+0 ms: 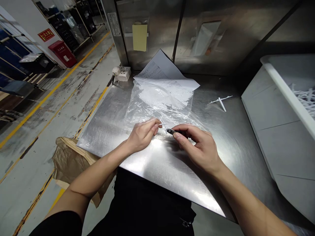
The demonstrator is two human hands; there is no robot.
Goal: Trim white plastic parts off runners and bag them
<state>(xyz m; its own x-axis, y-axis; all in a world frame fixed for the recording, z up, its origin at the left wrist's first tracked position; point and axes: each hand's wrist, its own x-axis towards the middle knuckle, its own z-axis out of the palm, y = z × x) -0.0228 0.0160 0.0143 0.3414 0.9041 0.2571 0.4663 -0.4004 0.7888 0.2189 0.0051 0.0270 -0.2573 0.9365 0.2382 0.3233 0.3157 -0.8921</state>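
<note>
My left hand is closed in a pinch on a thin white plastic piece, most of it hidden by the fingers. In my right hand is a small black tool that looks like nippers, its tip pointing left, close to the white piece. Both hands are over the front of a clear plastic bag that lies on the metal table. Many tiny white parts show in the bag. A printed sheet of paper lies at the bag's far end.
To the right a branched white plastic sprue lies on the table, beside a large grey bin holding white scraps. A power socket sits at the back left corner. A brown bag is below the left edge.
</note>
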